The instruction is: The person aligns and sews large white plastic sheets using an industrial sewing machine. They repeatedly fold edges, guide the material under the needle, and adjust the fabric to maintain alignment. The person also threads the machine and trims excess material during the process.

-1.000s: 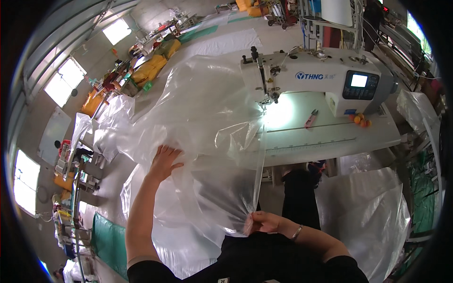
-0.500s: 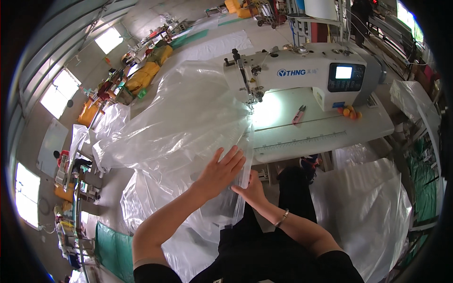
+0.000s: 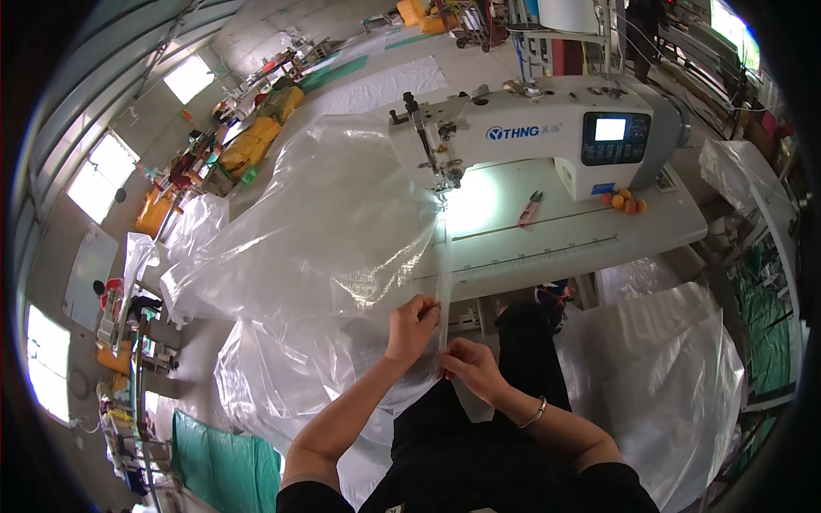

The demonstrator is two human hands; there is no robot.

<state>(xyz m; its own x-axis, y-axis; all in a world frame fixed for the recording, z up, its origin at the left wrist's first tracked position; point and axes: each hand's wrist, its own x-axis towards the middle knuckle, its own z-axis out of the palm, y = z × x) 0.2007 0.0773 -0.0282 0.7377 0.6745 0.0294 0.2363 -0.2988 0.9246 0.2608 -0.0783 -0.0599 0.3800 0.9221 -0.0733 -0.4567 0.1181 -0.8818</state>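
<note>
Left hand (image 3: 413, 327) and right hand (image 3: 473, 366) are pinching the plastic sheet (image 3: 333, 222), seemingly aligning its edge; feeding the sewing machine (image 3: 517, 132) beyond their fingers probably needs steady tension.

Looks like thin plastic in the big clear sheet (image 3: 316, 214) toward the left edge of the sewing table (image 3: 650, 227): smooth, very shiny, full of creases. Shines only a little on the table's flat white top. Looks like smooth painted metal on the sewing machine (image 3: 530, 120) near the back edge. Looks like pink plastic on the small snips (image 3: 528, 210). Shines like smooth metal in the bracelet (image 3: 540, 409). Looks like dull cloth in the black clothes (image 3: 462, 453).
</note>
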